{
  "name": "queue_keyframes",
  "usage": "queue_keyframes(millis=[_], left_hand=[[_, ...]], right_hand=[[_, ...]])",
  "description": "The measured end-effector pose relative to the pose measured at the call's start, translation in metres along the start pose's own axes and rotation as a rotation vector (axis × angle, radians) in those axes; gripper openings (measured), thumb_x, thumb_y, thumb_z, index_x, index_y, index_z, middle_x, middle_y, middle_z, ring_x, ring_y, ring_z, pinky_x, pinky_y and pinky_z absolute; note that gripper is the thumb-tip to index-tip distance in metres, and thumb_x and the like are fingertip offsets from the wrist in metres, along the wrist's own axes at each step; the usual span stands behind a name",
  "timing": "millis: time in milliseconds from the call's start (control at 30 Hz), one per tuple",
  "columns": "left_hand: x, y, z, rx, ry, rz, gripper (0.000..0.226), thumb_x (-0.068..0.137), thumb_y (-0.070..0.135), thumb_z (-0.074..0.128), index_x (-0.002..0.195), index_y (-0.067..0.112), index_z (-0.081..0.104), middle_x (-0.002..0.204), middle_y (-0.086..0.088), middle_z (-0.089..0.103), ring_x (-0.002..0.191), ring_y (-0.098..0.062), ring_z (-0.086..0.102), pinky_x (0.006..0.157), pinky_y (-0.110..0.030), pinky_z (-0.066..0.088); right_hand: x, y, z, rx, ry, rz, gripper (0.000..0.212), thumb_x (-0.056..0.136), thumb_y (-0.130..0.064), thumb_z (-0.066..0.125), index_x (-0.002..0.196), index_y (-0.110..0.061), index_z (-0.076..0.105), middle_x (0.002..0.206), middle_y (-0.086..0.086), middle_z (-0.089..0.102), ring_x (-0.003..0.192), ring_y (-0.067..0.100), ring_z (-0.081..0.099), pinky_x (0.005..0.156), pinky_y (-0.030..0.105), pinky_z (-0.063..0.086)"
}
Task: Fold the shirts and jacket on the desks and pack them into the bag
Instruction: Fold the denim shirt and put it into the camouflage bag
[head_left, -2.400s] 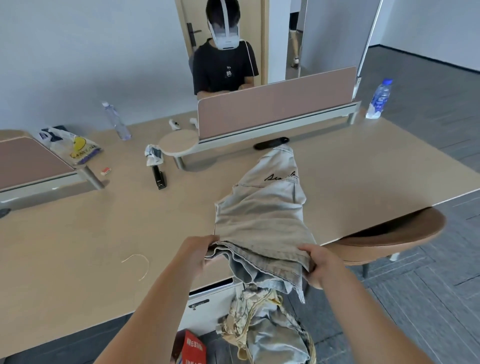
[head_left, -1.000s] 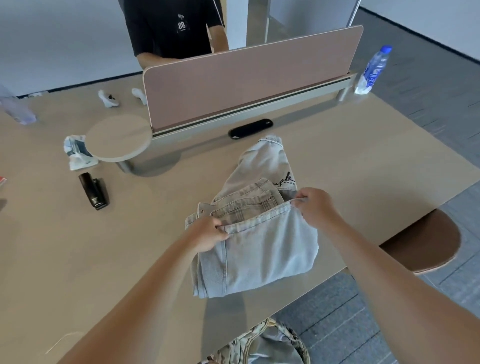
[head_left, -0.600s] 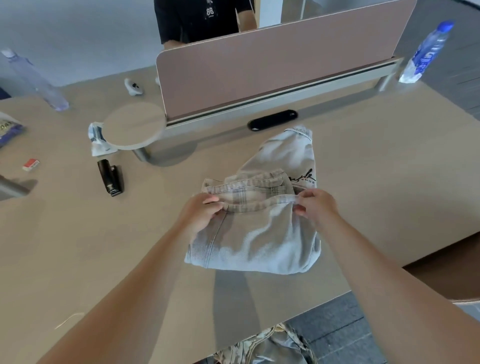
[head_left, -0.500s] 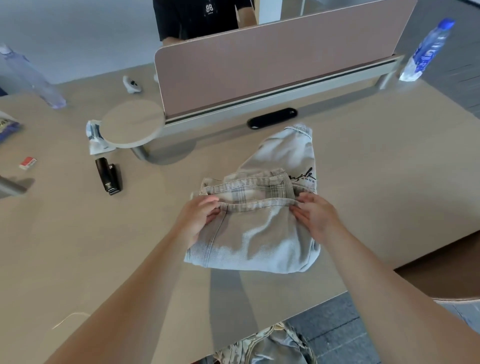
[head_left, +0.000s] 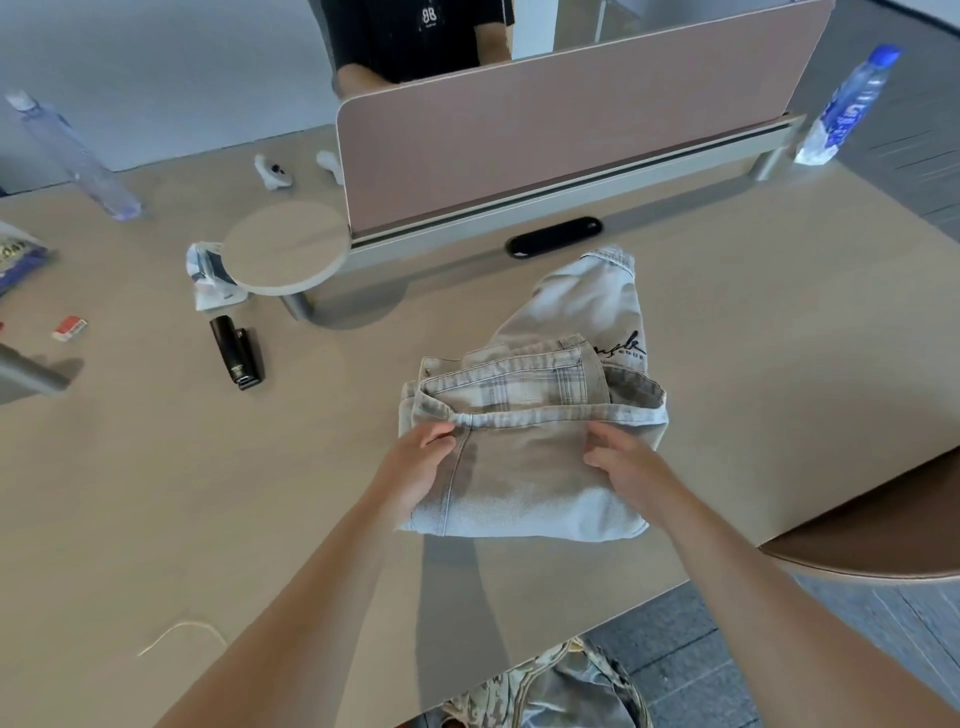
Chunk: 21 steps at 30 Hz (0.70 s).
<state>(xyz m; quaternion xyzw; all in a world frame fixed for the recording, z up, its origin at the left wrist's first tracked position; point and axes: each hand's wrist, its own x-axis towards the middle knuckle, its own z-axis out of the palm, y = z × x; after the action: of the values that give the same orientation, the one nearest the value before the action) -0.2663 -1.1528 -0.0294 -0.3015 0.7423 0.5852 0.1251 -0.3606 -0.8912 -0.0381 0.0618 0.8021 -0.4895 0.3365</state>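
The folded denim jacket is laid on the tabletop. Its upper hem is pinched by the left hand and the right hand. Black script lettering is seen, not readable.

Both bare forearms reach forward from the bottom edge and converge. The left hand lies palm down, fingers curled at the tips. The right hand mirrors it, palm down, fingers bent and slightly spread, thumb turned inward.
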Motion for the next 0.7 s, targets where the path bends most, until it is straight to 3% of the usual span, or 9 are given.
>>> queue_keyframes(millis=[100, 200, 300, 367, 433, 500, 567, 633, 700], left_hand=[[-0.012, 0.003, -0.008, 0.006, -0.018, 0.041, 0.038, 0.09, 0.036, 0.062, 0.127, 0.029, 0.065, 0.127, 0.012, 0.065, 0.119, -0.006, 0.059, 0.104, -0.03, 0.043], [-0.037, 0.001, -0.023, 0.005, 0.014, 0.107, 0.031, 0.094, 0.031, 0.065, 0.124, 0.023, 0.065, 0.119, 0.013, 0.066, 0.109, 0.002, 0.06, 0.081, -0.015, 0.042], [-0.063, -0.01, -0.037, 0.003, 0.079, 0.089, 0.035, 0.086, 0.035, 0.073, 0.118, 0.021, 0.068, 0.111, 0.009, 0.071, 0.103, -0.005, 0.066, 0.08, -0.023, 0.05], [-0.073, -0.022, -0.04, 0.003, 0.098, 0.038, 0.044, 0.077, 0.044, 0.074, 0.116, 0.023, 0.068, 0.108, 0.007, 0.072, 0.103, -0.013, 0.068, 0.08, -0.031, 0.052], [-0.071, -0.042, -0.036, -0.006, 0.085, -0.003, 0.059, 0.068, 0.054, 0.074, 0.118, 0.025, 0.064, 0.111, 0.006, 0.07, 0.105, -0.017, 0.067, 0.083, -0.036, 0.053], [-0.071, -0.048, -0.029, -0.055, 0.075, -0.048, 0.078, 0.063, 0.059, 0.076, 0.129, 0.023, 0.056, 0.121, 0.005, 0.066, 0.11, -0.016, 0.064, 0.096, -0.044, 0.052], [-0.067, -0.052, -0.019, -0.121, 0.065, -0.062, 0.062, 0.077, 0.043, 0.079, 0.129, 0.025, 0.051, 0.122, 0.01, 0.062, 0.109, -0.011, 0.062, 0.101, -0.044, 0.05], [-0.064, -0.054, -0.01, -0.17, 0.075, -0.049, 0.037, 0.086, 0.022, 0.076, 0.115, 0.034, 0.055, 0.112, 0.015, 0.065, 0.102, -0.008, 0.065, 0.098, -0.041, 0.052], [-0.059, -0.059, -0.001, -0.149, 0.094, -0.006, 0.031, 0.087, 0.012, 0.072, 0.102, 0.038, 0.061, 0.104, 0.014, 0.07, 0.097, -0.008, 0.069, 0.091, -0.036, 0.054]], right_hand=[[-0.012, -0.003, 0.006, 0.097, 0.142, -0.038, 0.046, 0.092, -0.016, 0.057, 0.137, -0.029, 0.059, 0.133, -0.009, 0.06, 0.12, 0.014, 0.056, 0.11, 0.039, 0.041], [-0.046, 0.001, 0.008, 0.139, 0.314, -0.099, 0.039, 0.095, -0.013, 0.058, 0.134, -0.017, 0.062, 0.128, -0.005, 0.062, 0.115, 0.013, 0.057, 0.091, 0.026, 0.045], [-0.082, 0.019, 0.015, 0.006, 0.436, -0.086, 0.042, 0.092, -0.018, 0.066, 0.133, -0.015, 0.057, 0.132, 0.0, 0.055, 0.121, 0.019, 0.054, 0.088, 0.029, 0.039], [-0.094, 0.031, 0.02, -0.103, 0.485, 0.035, 0.056, 0.09, -0.023, 0.069, 0.141, -0.015, 0.047, 0.142, 0.006, 0.046, 0.125, 0.028, 0.051, 0.09, 0.036, 0.041], [-0.096, 0.039, 0.026, 0.007, 0.442, 0.167, 0.071, 0.089, -0.024, 0.071, 0.149, -0.012, 0.034, 0.147, 0.01, 0.043, 0.121, 0.032, 0.053, 0.094, 0.045, 0.047], [-0.087, 0.044, 0.033, 0.293, 0.369, 0.207, 0.066, 0.091, -0.015, 0.07, 0.147, -0.016, 0.035, 0.142, 0.011, 0.05, 0.112, 0.032, 0.06, 0.091, 0.049, 0.054], [-0.076, 0.046, 0.038, 0.49, 0.336, 0.207, 0.051, 0.093, -0.01, 0.068, 0.135, -0.024, 0.043, 0.131, 0.006, 0.058, 0.108, 0.032, 0.064, 0.082, 0.043, 0.056], [-0.064, 0.048, 0.043, 0.582, 0.342, 0.199, 0.044, 0.093, -0.01, 0.069, 0.127, -0.025, 0.046, 0.121, 0.001, 0.061, 0.104, 0.03, 0.065, 0.077, 0.04, 0.057], [-0.055, 0.051, 0.047, 0.595, 0.345, 0.184, 0.042, 0.091, -0.011, 0.071, 0.125, -0.022, 0.049, 0.117, 0.0, 0.061, 0.101, 0.026, 0.064, 0.072, 0.037, 0.058]])
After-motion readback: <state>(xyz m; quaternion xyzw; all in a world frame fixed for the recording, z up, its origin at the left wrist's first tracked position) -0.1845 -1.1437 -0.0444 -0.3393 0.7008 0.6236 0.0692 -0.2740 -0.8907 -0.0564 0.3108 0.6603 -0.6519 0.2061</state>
